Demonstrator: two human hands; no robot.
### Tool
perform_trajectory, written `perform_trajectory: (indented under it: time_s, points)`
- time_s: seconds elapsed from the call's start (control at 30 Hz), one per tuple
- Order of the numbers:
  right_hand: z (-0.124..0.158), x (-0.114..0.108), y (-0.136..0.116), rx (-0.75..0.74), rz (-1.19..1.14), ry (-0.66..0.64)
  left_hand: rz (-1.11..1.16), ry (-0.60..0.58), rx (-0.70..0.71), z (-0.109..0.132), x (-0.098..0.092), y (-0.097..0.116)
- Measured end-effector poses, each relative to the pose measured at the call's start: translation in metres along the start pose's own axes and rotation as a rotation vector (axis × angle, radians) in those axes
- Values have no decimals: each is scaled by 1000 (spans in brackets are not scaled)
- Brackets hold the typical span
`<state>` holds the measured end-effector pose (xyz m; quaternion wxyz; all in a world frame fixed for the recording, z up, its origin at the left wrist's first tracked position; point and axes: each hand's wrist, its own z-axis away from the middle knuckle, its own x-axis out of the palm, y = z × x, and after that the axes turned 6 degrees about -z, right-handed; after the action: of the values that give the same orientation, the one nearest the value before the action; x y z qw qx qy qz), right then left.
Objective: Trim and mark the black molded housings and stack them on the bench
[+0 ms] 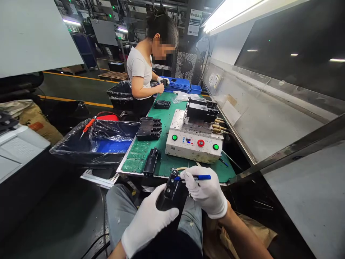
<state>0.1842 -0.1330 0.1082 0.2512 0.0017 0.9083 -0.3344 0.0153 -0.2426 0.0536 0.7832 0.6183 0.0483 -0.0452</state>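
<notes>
My left hand (147, 226), in a white glove, grips a black plastic housing (172, 190) above my lap, and the housing's lower end is hidden by the glove. My right hand (205, 192), also gloved, holds a blue pen (198, 177) across the top of the housing, its tip close to the black surface. Beyond my hands, a single black housing (151, 162) lies on the green bench mat (167, 162). A stack of similar black housings (149, 128) stands at the mat's left edge.
A white press machine (194, 145) with green and red buttons stands on the mat, with brass fittings at its right. A bin lined with black plastic (94, 142) sits left of the bench. Across the bench, a co-worker (140, 68) handles a small part. Blue trays (178, 85) lie beyond.
</notes>
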Motion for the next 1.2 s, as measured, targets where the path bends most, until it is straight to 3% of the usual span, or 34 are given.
perform_trajectory:
  time_s: [0.2, 0.4, 0.63, 0.8, 0.97, 1.1, 1.2]
  points:
    - [8, 2, -13, 78, -164, 26, -39, 25, -10, 2, 0, -2]
    - [17, 10, -8, 93, -86, -20, -22, 15, 31, 2, 2, 0]
    - [16, 7, -4, -155, 138, -84, -1, 15, 46, -1, 4, -2]
    - [22, -1, -4, -330, 155, -145, 25, 33, 51, -8, 2, -2]
    - [50, 2, -20, -189, 4, -41, 169, 215, -60, -30, -12, -4]
    - [76, 27, -36, -80, -83, -100, 352, 428, -19, -50, -24, -8]
    - [89, 47, -36, -59, -53, -87, 378, 506, 16, -54, -27, -4]
